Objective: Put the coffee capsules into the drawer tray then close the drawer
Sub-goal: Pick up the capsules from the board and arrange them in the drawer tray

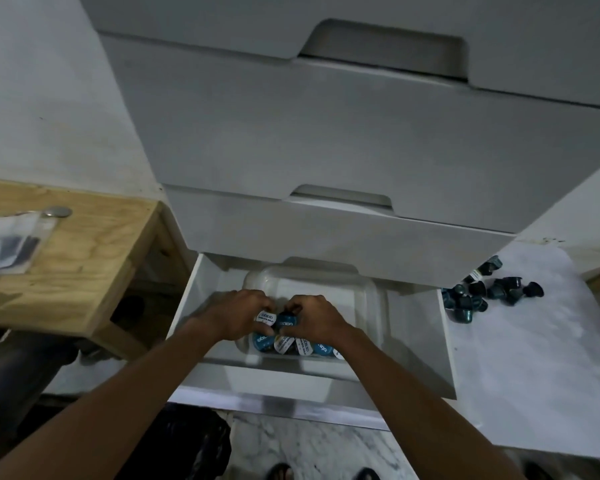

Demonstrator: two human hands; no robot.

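Bare forearms reached into the open white drawer (201, 299), over the clear plastic tray (368, 296). Left hand (238, 315) pinched a white-lidded coffee capsule (265, 317); right hand (310, 318) pinched a teal-lidded capsule (286, 321), knuckles raised, fingers curled.

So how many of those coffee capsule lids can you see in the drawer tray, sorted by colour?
Blue lids: 3
White lids: 4
Total: 7 lids showing in the tray. The left hand and right hand each grip one of these capsules and may hide more.
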